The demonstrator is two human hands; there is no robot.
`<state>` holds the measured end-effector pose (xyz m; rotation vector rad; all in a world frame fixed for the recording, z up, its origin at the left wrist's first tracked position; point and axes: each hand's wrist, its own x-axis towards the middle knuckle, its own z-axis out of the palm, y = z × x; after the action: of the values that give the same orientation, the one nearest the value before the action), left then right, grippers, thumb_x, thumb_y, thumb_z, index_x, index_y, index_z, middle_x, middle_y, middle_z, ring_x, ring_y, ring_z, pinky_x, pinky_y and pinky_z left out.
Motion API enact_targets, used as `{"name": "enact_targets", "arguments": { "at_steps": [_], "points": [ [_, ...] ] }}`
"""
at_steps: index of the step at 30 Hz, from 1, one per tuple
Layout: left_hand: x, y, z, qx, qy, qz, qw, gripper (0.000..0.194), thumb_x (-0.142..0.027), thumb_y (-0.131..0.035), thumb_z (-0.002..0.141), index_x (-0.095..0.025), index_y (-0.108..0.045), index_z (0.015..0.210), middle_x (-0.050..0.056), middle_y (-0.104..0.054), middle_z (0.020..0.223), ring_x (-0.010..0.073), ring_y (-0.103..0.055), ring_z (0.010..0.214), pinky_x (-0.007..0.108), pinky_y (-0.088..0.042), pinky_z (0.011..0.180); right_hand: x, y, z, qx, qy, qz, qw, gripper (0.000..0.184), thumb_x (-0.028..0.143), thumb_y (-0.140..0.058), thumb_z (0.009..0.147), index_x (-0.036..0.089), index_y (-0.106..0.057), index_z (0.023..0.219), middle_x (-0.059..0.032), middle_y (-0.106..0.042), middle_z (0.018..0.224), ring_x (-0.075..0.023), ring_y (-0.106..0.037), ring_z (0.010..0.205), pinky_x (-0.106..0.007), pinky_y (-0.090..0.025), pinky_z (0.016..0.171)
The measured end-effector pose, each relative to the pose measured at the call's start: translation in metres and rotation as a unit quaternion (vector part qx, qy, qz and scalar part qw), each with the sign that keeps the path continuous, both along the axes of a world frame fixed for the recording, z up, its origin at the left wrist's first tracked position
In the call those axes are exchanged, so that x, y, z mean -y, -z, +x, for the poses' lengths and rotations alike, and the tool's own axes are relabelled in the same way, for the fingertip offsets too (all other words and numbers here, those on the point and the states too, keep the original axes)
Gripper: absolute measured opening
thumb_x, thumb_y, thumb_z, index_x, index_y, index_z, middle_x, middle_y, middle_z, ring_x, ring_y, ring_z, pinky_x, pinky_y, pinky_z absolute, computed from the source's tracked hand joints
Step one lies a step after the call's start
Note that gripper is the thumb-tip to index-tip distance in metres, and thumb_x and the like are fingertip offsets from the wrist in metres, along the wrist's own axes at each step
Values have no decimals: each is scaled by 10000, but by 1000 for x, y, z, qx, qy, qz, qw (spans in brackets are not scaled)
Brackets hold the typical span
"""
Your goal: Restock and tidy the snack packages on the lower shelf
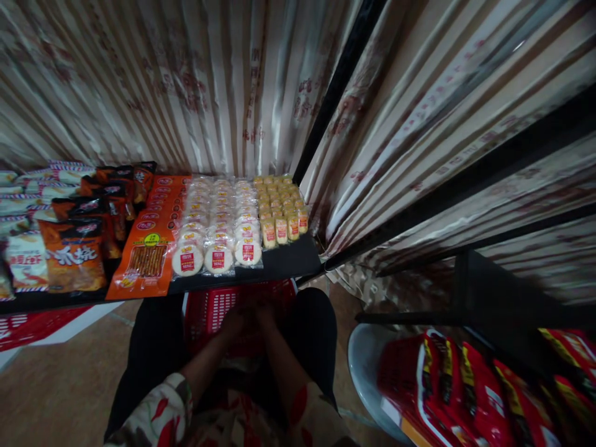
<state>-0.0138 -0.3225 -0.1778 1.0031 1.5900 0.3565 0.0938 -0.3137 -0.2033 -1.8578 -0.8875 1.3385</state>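
Note:
My left hand [231, 324] and my right hand [263, 316] reach down together into a red plastic basket [212, 310] that sits between my knees, under the front edge of a black shelf [288, 261]. Both hands are dark and smeared, so their fingers do not show and what they touch is unclear. On the shelf above lie rows of round white rice-cracker packs [218, 257], small yellow snack packs [280, 228] and flat orange stick-snack packets [148, 259].
Orange and white chip bags [72, 254] fill the shelf's left part. Patterned curtains hang behind and to the right. A grey stool [365, 366] at the lower right carries red snack bags [447, 385] beside a black frame. Brown floor lies at the lower left.

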Motion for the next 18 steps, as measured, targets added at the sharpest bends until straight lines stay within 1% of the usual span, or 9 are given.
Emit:
{"name": "enact_targets", "arguments": {
  "at_steps": [5, 8, 12, 15, 18],
  "points": [
    [1, -15, -3, 11, -5, 39, 999, 210, -213, -578, 749, -165, -674, 929, 98, -699, 1002, 231, -634, 955, 287, -465, 798, 1, -16, 2, -60, 34, -5, 998, 199, 287, -540, 737, 152, -635, 849, -100, -703, 912, -187, -673, 785, -254, -510, 654],
    [0, -19, -2, 28, -12, 59, 998, 224, -161, -556, 752, -155, -657, 952, 92, -697, 1007, 205, -640, 944, 264, -468, 802, 0, -24, 4, -71, 45, 1, 996, 232, 322, -564, 703, 149, -635, 840, -96, -705, 879, -193, -670, 773, -264, -509, 658],
    [1, -20, 2, 34, -38, 78, 996, 238, -122, -530, 764, -162, -604, 986, 78, -691, 1006, 172, -649, 900, 246, -478, 766, -3, -33, 7, -62, 56, 22, 996, 253, 315, -590, 653, 144, -635, 834, -84, -703, 832, -194, -662, 759, -266, -502, 658],
    [3, -25, 5, 26, -53, 89, 994, 196, -177, -528, 793, -178, -555, 986, 57, -691, 933, 162, -655, 819, 242, -479, 695, -3, -40, 8, -48, 57, 47, 996, 208, 292, -593, 625, 152, -634, 773, -66, -698, 786, -189, -654, 743, -264, -496, 667],
    [6, -34, 8, 19, -50, 101, 994, 193, -277, -522, 815, -194, -524, 989, 32, -676, 836, 165, -643, 738, 250, -464, 642, -3, -48, 8, -31, 58, 75, 995, 175, 282, -581, 621, 166, -622, 746, -48, -694, 760, -182, -650, 726, -267, -497, 675]
  ]
}}
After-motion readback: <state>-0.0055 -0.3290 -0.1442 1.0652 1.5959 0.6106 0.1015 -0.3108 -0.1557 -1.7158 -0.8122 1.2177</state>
